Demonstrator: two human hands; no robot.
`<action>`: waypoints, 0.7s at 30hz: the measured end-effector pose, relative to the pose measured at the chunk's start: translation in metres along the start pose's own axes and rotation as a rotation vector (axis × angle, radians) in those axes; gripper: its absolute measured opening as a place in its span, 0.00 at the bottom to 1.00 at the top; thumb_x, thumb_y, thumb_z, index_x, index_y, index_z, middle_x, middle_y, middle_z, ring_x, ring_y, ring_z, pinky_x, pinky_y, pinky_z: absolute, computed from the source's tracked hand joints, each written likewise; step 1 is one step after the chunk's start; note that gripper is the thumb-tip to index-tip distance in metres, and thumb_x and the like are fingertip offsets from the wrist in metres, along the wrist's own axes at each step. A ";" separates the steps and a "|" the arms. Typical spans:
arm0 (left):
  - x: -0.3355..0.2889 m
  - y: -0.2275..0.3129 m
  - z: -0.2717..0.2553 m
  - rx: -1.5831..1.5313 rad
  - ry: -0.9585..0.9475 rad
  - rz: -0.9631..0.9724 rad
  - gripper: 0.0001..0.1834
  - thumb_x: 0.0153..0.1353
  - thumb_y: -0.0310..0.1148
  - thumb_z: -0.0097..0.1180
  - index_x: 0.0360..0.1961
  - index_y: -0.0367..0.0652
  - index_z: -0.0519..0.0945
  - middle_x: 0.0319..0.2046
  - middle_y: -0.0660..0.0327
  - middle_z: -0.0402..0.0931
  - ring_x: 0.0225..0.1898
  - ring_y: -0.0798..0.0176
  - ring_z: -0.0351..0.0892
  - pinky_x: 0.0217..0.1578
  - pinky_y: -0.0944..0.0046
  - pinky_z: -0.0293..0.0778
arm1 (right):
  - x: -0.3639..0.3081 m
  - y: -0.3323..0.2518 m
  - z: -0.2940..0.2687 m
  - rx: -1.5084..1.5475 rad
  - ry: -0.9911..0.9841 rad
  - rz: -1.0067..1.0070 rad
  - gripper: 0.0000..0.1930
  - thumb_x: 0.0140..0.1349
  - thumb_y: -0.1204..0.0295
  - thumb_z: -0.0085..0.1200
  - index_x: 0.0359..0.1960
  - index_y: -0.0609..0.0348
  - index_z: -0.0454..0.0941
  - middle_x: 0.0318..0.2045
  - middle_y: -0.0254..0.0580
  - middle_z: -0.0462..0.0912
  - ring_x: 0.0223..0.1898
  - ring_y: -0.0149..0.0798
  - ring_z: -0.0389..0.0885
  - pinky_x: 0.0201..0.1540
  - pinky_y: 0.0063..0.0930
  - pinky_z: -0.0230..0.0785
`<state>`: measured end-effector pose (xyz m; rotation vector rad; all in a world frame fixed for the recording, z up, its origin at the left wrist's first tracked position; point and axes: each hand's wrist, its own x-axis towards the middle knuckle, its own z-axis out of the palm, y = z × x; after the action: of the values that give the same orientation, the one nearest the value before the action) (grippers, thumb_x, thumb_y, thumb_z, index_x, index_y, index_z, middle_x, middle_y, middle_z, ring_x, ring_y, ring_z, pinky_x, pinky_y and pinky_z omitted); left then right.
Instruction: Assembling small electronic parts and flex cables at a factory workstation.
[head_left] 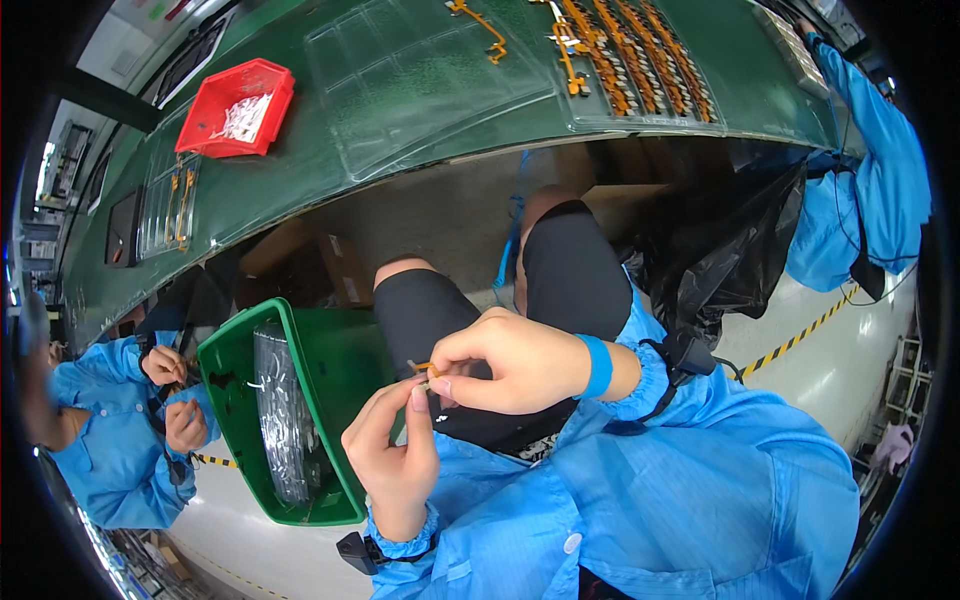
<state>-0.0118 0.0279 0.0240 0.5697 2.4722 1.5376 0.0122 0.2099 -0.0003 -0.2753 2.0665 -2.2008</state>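
Note:
Above my lap, both hands meet at the fingertips around a small orange flex cable (424, 368). My right hand (525, 362), with a blue band at its wrist, pinches the orange part between thumb and fingers. My left hand (393, 452) pinches its lower, pale end with thumb and forefinger. Fingers cover most of the piece, so its full shape is hidden. On the green bench (270, 185) ahead, a clear tray (590, 122) holds rows of similar orange flex cables. One loose orange flex cable (492, 40) lies on the other clear plastic tray (400, 110).
A red bin (195, 112) of small white pieces stands at the bench's left. On the floor at my left, a green bin (345, 400) holds clear plastic trays (285, 420). A black bag (720, 240) hangs right. Co-workers in blue sit left (115, 430) and right (880, 150).

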 end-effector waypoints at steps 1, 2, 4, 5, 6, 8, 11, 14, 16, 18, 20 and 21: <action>0.001 0.003 0.002 0.057 0.008 0.060 0.06 0.62 0.22 0.55 0.35 0.29 0.81 0.30 0.53 0.82 0.30 0.65 0.80 0.33 0.70 0.73 | -0.001 0.001 0.000 -0.030 0.015 -0.036 0.09 0.60 0.73 0.55 0.27 0.68 0.78 0.18 0.45 0.80 0.20 0.33 0.79 0.24 0.26 0.69; 0.002 0.005 0.004 0.113 0.017 0.120 0.05 0.61 0.21 0.54 0.34 0.29 0.80 0.29 0.53 0.81 0.30 0.63 0.80 0.32 0.69 0.73 | -0.001 0.002 -0.001 -0.061 0.030 -0.072 0.09 0.59 0.73 0.55 0.26 0.68 0.78 0.16 0.47 0.79 0.18 0.36 0.79 0.24 0.27 0.69; 0.003 0.007 0.006 0.143 0.011 0.145 0.05 0.61 0.21 0.54 0.33 0.29 0.80 0.29 0.51 0.81 0.29 0.62 0.80 0.32 0.68 0.73 | -0.003 0.002 -0.002 -0.056 0.036 -0.080 0.09 0.58 0.74 0.54 0.25 0.68 0.78 0.17 0.48 0.79 0.18 0.38 0.79 0.24 0.28 0.69; 0.004 0.008 0.007 0.171 0.010 0.171 0.05 0.61 0.20 0.53 0.33 0.29 0.79 0.28 0.50 0.81 0.29 0.60 0.81 0.33 0.67 0.73 | -0.003 0.002 -0.003 -0.055 0.037 -0.089 0.08 0.57 0.74 0.54 0.24 0.68 0.78 0.17 0.49 0.79 0.18 0.40 0.79 0.24 0.28 0.69; 0.004 0.009 0.009 0.172 0.006 0.168 0.05 0.61 0.20 0.53 0.33 0.29 0.79 0.28 0.50 0.81 0.29 0.60 0.81 0.33 0.67 0.73 | -0.003 0.003 -0.004 -0.051 0.040 -0.086 0.08 0.57 0.74 0.54 0.24 0.68 0.78 0.17 0.49 0.79 0.18 0.40 0.79 0.24 0.28 0.69; 0.004 0.009 0.011 0.193 0.024 0.196 0.04 0.60 0.19 0.52 0.32 0.29 0.79 0.28 0.49 0.80 0.28 0.57 0.81 0.33 0.66 0.74 | -0.004 0.004 -0.005 -0.075 0.046 -0.115 0.09 0.56 0.74 0.55 0.23 0.67 0.78 0.16 0.49 0.78 0.18 0.43 0.79 0.24 0.30 0.69; 0.004 0.011 0.014 0.220 0.026 0.213 0.04 0.59 0.18 0.52 0.32 0.29 0.79 0.28 0.49 0.80 0.28 0.55 0.81 0.32 0.65 0.74 | -0.005 0.004 -0.006 -0.092 0.040 -0.133 0.09 0.55 0.74 0.55 0.22 0.67 0.78 0.15 0.49 0.78 0.18 0.45 0.79 0.24 0.31 0.69; 0.004 0.009 0.014 0.249 0.019 0.248 0.04 0.58 0.17 0.52 0.32 0.29 0.79 0.29 0.49 0.81 0.29 0.54 0.82 0.33 0.65 0.75 | -0.006 0.001 -0.009 -0.121 0.040 -0.125 0.09 0.54 0.73 0.55 0.21 0.67 0.78 0.15 0.49 0.78 0.18 0.46 0.79 0.23 0.32 0.69; 0.005 0.009 0.013 0.255 0.022 0.266 0.04 0.57 0.16 0.52 0.32 0.29 0.79 0.29 0.49 0.81 0.30 0.53 0.82 0.34 0.64 0.75 | -0.007 -0.001 -0.012 -0.161 0.011 -0.127 0.06 0.55 0.74 0.56 0.25 0.66 0.79 0.18 0.47 0.80 0.20 0.42 0.81 0.24 0.29 0.70; 0.005 0.008 0.013 0.258 0.023 0.285 0.04 0.57 0.16 0.52 0.31 0.29 0.79 0.29 0.48 0.81 0.30 0.53 0.83 0.34 0.64 0.76 | -0.007 0.000 -0.013 -0.203 -0.016 -0.129 0.05 0.55 0.75 0.57 0.28 0.65 0.80 0.21 0.45 0.83 0.22 0.38 0.82 0.24 0.26 0.72; 0.006 0.009 0.014 0.260 0.030 0.296 0.04 0.56 0.15 0.52 0.31 0.28 0.79 0.29 0.48 0.81 0.31 0.53 0.83 0.35 0.63 0.76 | -0.008 0.002 -0.012 -0.173 0.003 -0.150 0.05 0.55 0.75 0.57 0.28 0.65 0.80 0.20 0.44 0.82 0.21 0.38 0.82 0.24 0.26 0.71; 0.006 0.009 0.014 0.260 0.030 0.295 0.04 0.56 0.15 0.52 0.31 0.28 0.79 0.29 0.48 0.81 0.31 0.53 0.83 0.35 0.63 0.76 | -0.008 0.002 -0.012 -0.171 0.003 -0.149 0.05 0.55 0.75 0.57 0.28 0.65 0.80 0.20 0.44 0.82 0.21 0.38 0.82 0.24 0.26 0.71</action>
<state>-0.0100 0.0456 0.0258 0.9998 2.7303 1.3254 0.0174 0.2233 -0.0030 -0.4558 2.3098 -2.1033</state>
